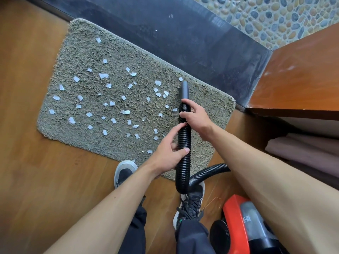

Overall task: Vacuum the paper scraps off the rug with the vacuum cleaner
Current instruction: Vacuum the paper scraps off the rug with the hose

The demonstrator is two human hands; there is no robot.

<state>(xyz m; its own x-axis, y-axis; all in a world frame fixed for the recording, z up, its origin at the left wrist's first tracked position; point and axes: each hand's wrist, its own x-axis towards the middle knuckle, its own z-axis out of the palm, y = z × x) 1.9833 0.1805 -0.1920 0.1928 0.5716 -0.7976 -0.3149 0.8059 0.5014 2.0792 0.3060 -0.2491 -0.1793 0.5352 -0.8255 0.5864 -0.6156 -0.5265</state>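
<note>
**Operator:** While both hands grip it, the black ribbed hose (pixel 184 142) runs up over the near right part of the rug (pixel 88 50). My right hand (pixel 197 117) is wrapped around the hose just behind the smooth nozzle (pixel 184 89); my left hand (pixel 169 155) is curled on it lower down, thumb across the ribs.

**Observer:** Where are the scraps?

**Operator:** White paper scraps (pixel 102 76) lie scattered over most of the rug, mainly left of the nozzle, and one sits at the rug's far edge just beyond its tip. I cannot tell whether the tip touches the pile.

**Observer:** And the machine?

**Operator:** Off the rug's near right corner, on the wooden floor (pixel 27 171), sits the red vacuum cleaner (pixel 236 224). My shoes (pixel 124 173) stand at the rug's near edge.
</note>
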